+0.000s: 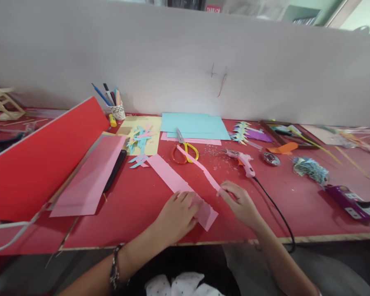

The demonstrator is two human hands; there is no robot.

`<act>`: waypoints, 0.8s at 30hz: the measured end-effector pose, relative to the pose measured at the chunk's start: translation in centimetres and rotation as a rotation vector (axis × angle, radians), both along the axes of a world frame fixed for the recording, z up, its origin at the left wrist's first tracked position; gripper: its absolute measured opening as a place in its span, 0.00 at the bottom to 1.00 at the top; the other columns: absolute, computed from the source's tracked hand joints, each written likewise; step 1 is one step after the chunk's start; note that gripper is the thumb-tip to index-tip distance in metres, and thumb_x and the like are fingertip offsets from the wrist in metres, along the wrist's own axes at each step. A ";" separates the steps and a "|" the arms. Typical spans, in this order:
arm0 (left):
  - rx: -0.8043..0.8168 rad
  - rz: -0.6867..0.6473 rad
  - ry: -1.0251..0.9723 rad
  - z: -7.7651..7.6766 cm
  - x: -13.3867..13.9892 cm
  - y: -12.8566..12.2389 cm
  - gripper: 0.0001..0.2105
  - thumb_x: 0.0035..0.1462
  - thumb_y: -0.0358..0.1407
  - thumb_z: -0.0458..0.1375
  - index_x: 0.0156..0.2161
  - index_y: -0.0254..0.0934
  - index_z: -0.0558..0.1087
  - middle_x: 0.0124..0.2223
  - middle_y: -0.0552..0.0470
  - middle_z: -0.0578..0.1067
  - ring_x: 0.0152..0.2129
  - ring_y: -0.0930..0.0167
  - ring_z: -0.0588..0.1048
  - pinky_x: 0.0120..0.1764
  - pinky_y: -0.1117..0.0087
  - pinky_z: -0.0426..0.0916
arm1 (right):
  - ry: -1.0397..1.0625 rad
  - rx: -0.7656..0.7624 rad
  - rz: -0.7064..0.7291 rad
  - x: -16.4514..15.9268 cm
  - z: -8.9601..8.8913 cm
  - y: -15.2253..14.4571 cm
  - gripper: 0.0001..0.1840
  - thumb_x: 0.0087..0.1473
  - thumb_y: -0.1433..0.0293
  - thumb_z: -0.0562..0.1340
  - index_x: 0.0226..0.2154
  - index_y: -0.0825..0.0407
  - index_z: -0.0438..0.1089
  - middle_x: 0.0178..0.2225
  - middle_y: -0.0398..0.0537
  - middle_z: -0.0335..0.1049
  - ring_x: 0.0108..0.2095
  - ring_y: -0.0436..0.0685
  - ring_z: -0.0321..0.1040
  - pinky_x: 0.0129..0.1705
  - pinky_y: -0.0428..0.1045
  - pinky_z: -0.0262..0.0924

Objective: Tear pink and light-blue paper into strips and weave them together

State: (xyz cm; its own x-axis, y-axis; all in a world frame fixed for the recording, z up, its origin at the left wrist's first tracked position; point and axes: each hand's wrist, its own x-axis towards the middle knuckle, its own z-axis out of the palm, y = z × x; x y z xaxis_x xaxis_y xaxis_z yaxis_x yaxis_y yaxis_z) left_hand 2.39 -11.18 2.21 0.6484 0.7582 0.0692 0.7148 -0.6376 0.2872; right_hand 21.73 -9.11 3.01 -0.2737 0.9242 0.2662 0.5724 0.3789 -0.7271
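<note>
My left hand [180, 214] presses on a wide piece of pink paper [166, 173], its fingers bent and the thumb hidden from view. The paper lies slantwise on the red table and has one ragged edge. In a pinch, my right hand [238, 201] grips the near end of a narrow pink paper strip [202, 166] with uneven edges. The strip's far end lies over the scissors [189, 153], which have one red and one yellow handle. A small pile of blue, pink and yellow paper cuttings [140, 139] rests on a cream sheet [154, 144].
Blue sheets [194, 123] lie at the back. On the right are a pink glue gun [242, 160] with a black cord, a yarn bundle [310, 169] and a purple power strip [347, 201]. A red board [49, 156] and a pen cup [118, 111] stand left.
</note>
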 end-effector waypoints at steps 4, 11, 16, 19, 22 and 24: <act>-0.307 0.055 -0.390 1.8 -1.2 2.0 0.20 0.52 0.36 0.51 0.51 0.35 0.61 0.51 0.42 0.65 0.48 0.63 0.62 0.49 0.58 0.58 | 0.121 0.020 0.165 -0.9 3.0 1.0 0.13 0.52 0.66 0.52 0.22 0.52 0.65 0.34 0.49 0.63 0.37 0.52 0.61 0.39 0.48 0.56; -1.055 0.046 -1.424 1.9 -2.2 7.6 0.19 0.49 0.43 0.54 0.46 0.37 0.67 0.34 0.50 0.71 0.27 0.76 0.70 0.31 0.74 0.65 | 0.387 -0.169 0.611 -3.7 4.6 2.6 0.18 0.53 0.62 0.53 0.17 0.53 0.63 0.43 0.49 0.63 0.40 0.52 0.61 0.42 0.51 0.56; -0.946 0.307 -1.584 1.5 -3.6 9.9 0.10 0.48 0.39 0.57 0.32 0.34 0.73 0.18 0.60 0.62 0.11 0.85 0.54 0.17 0.81 0.50 | 0.507 -0.308 0.709 -4.3 4.8 3.6 0.20 0.49 0.57 0.54 0.15 0.53 0.61 0.26 0.48 0.66 0.30 0.52 0.64 0.32 0.49 0.59; -0.989 0.298 -1.482 0.5 -4.2 10.1 0.12 0.48 0.41 0.56 0.31 0.32 0.74 0.14 0.61 0.59 0.10 0.84 0.53 0.16 0.79 0.48 | 0.578 -0.273 0.716 -4.5 4.9 4.4 0.25 0.52 0.53 0.47 0.17 0.52 0.63 0.20 0.46 0.62 0.26 0.52 0.63 0.29 0.49 0.59; -1.052 0.293 -1.378 -0.7 -3.9 9.7 0.16 0.46 0.45 0.56 0.31 0.31 0.73 0.11 0.62 0.56 0.10 0.83 0.52 0.17 0.78 0.49 | 0.513 -0.166 0.562 -5.0 3.6 5.6 0.17 0.53 0.58 0.50 0.29 0.51 0.66 0.28 0.48 0.64 0.29 0.51 0.62 0.34 0.49 0.59; -1.069 0.304 -1.351 -1.4 -3.3 9.3 0.19 0.43 0.48 0.57 0.29 0.31 0.73 0.10 0.63 0.54 0.10 0.83 0.52 0.17 0.78 0.49 | 0.389 -0.123 0.453 -5.4 2.0 6.2 0.14 0.48 0.63 0.57 0.39 0.49 0.63 0.35 0.48 0.62 0.29 0.49 0.60 0.35 0.49 0.59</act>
